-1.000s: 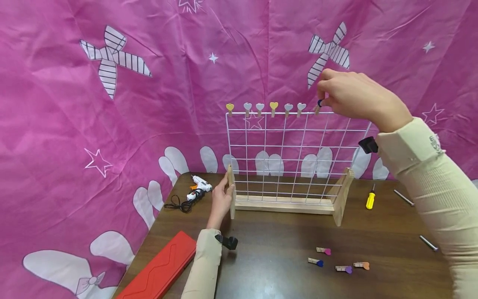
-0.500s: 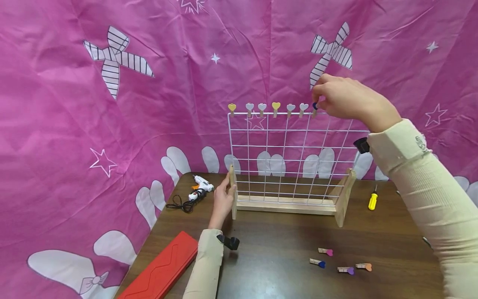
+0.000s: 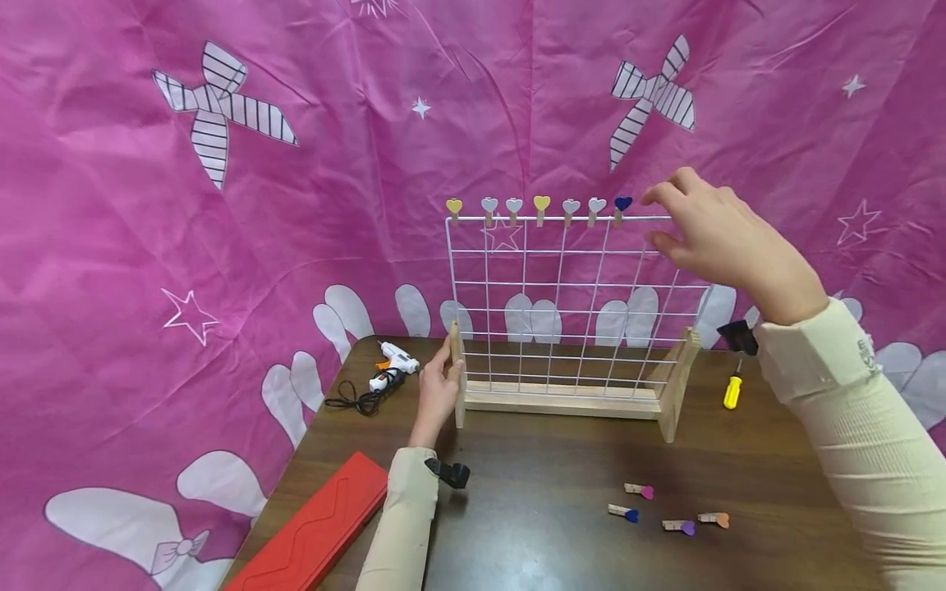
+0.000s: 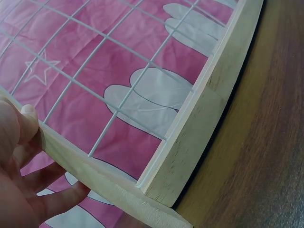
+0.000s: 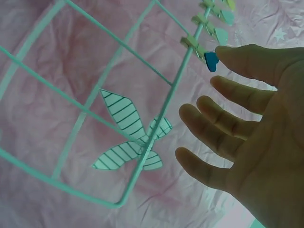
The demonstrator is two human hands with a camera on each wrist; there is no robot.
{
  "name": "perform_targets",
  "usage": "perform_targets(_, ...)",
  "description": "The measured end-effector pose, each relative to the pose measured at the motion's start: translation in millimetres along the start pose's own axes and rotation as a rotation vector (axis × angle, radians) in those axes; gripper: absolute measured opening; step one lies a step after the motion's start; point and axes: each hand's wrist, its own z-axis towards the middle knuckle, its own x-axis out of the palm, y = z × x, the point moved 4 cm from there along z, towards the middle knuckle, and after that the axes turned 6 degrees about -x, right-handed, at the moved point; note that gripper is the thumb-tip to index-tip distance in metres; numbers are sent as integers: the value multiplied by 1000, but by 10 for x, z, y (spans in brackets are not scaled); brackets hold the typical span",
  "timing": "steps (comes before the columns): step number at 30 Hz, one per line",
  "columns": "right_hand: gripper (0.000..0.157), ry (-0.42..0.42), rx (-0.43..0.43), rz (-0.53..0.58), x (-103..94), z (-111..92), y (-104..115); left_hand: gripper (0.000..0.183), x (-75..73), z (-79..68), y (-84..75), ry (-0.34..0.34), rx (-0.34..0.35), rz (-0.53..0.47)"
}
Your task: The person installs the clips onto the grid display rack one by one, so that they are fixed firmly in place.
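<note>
A white wire grid [image 3: 562, 283] stands upright in a wooden stand [image 3: 562, 402]. My left hand [image 3: 438, 394] grips the stand's left side piece, thumb on one face and fingers on the other in the left wrist view. Along the grid's top wire sits a row of small wooden clothespins with yellow and white hearts. At the row's right end is a clothespin with a dark blue heart [image 3: 623, 203]. Just right of it my right hand [image 3: 727, 238] is spread with nothing in it. In the right wrist view the thumb [image 5: 251, 59] lies close to the blue heart [image 5: 211, 61].
Several heart clothespins lie on the table front right, among them a pink one [image 3: 639, 491] and an orange one [image 3: 714, 519]. A yellow screwdriver [image 3: 732, 392] lies right of the stand. A glue gun [image 3: 399, 359] with black cord and a red box [image 3: 314, 525] are on the left.
My right hand has let go of the blue-heart clothespin, which now stays clipped on the top wire, and has moved right with fingers spread. The left hand keeps its grip.
</note>
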Motion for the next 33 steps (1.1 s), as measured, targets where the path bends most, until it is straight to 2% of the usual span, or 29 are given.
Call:
perform_targets(7,38,-107,-66,6,211,-369,88,50,-10,28,27,-8,4,-16)
perform_targets(16,32,-147,-142,41,633,-827,200,51,6,24,32,12,-10,-15)
perform_targets(21,29,-116,-131,99,914,-1085,259,51,14,30,29,11,-5,-36)
perform_targets(29,25,-25,-55,188,1514,-1567,292,51,25,31,43,11,-9,-35)
perform_targets(33,23,-4,-56,210,1766,-1758,323,51,25,31,50,12,-13,-34)
